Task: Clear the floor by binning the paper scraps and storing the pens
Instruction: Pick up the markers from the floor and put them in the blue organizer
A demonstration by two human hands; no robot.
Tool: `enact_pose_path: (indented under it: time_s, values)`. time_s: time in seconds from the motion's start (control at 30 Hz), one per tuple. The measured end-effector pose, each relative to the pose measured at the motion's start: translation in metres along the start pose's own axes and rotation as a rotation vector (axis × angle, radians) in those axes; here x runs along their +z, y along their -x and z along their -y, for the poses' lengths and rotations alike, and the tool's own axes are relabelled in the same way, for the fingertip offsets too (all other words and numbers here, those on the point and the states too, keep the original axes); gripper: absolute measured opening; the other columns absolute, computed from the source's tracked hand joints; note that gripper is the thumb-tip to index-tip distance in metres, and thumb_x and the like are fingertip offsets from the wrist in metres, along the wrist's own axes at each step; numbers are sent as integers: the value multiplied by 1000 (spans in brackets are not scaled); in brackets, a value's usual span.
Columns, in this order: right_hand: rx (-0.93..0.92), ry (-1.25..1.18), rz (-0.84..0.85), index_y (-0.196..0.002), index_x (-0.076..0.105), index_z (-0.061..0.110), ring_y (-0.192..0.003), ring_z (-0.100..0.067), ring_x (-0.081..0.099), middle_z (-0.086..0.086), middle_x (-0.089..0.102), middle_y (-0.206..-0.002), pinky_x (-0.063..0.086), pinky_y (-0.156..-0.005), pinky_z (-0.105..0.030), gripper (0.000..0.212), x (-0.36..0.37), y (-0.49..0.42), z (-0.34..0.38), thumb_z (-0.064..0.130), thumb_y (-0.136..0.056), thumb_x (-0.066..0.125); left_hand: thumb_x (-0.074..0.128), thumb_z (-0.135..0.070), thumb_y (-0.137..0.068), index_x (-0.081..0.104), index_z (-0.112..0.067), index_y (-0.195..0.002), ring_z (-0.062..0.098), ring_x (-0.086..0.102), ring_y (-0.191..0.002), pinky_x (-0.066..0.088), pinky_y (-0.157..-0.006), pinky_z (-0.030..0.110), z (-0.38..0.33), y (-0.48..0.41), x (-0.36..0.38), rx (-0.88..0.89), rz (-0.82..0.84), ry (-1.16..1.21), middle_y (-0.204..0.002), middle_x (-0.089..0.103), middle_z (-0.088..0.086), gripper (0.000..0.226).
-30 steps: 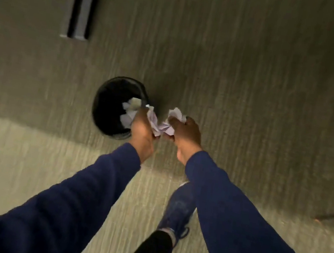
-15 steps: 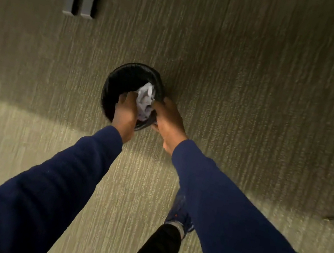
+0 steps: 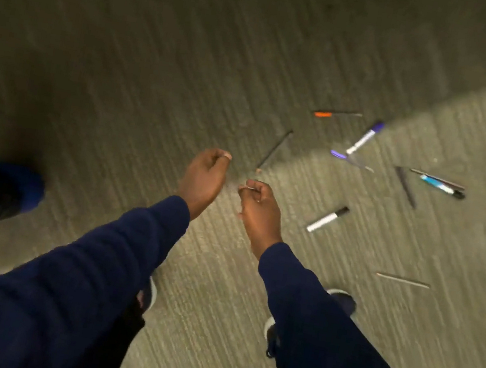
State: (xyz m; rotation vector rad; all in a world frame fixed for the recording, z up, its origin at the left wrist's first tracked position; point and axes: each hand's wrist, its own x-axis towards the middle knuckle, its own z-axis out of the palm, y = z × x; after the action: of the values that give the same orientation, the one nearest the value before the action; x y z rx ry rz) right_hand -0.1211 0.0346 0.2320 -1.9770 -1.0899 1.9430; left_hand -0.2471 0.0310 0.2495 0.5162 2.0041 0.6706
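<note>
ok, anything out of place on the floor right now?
Yes: writing tools lie strewn at all angles across the carpet, including an orange-capped pen, a purple marker, a blue marker and a black-capped marker. None is stored yet.

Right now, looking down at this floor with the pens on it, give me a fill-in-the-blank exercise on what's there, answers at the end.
1. The white marker nearest the right hand has a ____ cap.
2. The scattered pens lie to the ____ of the left hand.
3. Beyond the purple-capped marker, a thin pen has an ____ end.
4. Both sleeves are dark ____.

Missing words: black; right; orange; blue.
</note>
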Motion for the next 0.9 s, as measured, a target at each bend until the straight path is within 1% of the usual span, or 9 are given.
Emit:
enact_pose_path:
  time_s: [0.07,0.13,0.27,0.37,0.43,0.63,0.7,0.83,0.9]
  values:
    - [22,-50,-84,-118,60,27,-104,-15,64,4,64,-117,55,-96,-44,29,-66,1,-13,39,-92,60,45,-40,-100,60,-21,-87,7,53,-67,40,-62,25,-30,16,60,39,78,-93,-75,58,-5,28]
    - [44,-84,-161,-116,61,25,-100,-19,66,1,66,-115,55,-94,-43,27,-123,5,-29,37,-92,61,47,-38,-100,62,-13,-92,9,52,-68,41,-62,26,-52,32,113,86,152,-156,-77,58,-3,30]
    - [78,-65,-262,-114,63,20,-86,-17,65,-2,70,-107,52,-82,-34,23,-216,11,-68,29,-92,60,51,-35,-97,65,-12,-102,18,60,-85,46,-73,29,-65,54,199,128,287,-338,-93,64,1,27]
    - [76,-38,-321,-112,64,19,-92,-20,67,1,68,-107,54,-84,-35,21,-264,6,-99,26,-93,59,55,-32,-95,65,-10,-108,28,65,-98,49,-77,32,-50,52,253,92,363,-507,-104,67,8,27]
    - [66,-15,-364,-109,66,17,-94,-22,67,0,69,-107,56,-85,-38,19,-289,-7,-118,24,-93,59,57,-31,-94,62,-8,-115,31,63,-106,52,-88,38,-32,43,286,91,409,-650,-116,65,13,31]
    - [-10,223,-433,-92,64,21,-68,-4,56,8,64,-82,39,-57,-13,7,-348,-106,-159,21,-94,57,57,-33,-96,48,-5,-127,35,57,-114,48,-96,42,27,-14,368,179,456,-966,-129,53,17,42]
    - [-47,289,-450,-89,65,17,-68,-12,59,6,65,-78,48,-58,-23,9,-367,-147,-159,19,-92,56,57,-33,-96,46,-7,-129,36,58,-112,49,-94,44,43,-35,389,227,460,-1016,-129,52,16,43]
    - [-102,460,-547,-92,68,12,-74,-21,59,-6,70,-92,44,-64,-26,15,-405,-219,-150,15,-90,53,54,-29,-98,47,-10,-125,34,62,-101,52,-87,46,67,-67,416,345,432,-1048,-124,54,15,34]
    - [-96,525,-602,-106,68,13,-87,-26,62,-10,66,-108,42,-70,-27,22,-420,-244,-147,13,-91,52,57,-27,-97,49,-10,-120,32,61,-96,52,-83,46,74,-76,421,385,425,-1001,-119,56,13,30]
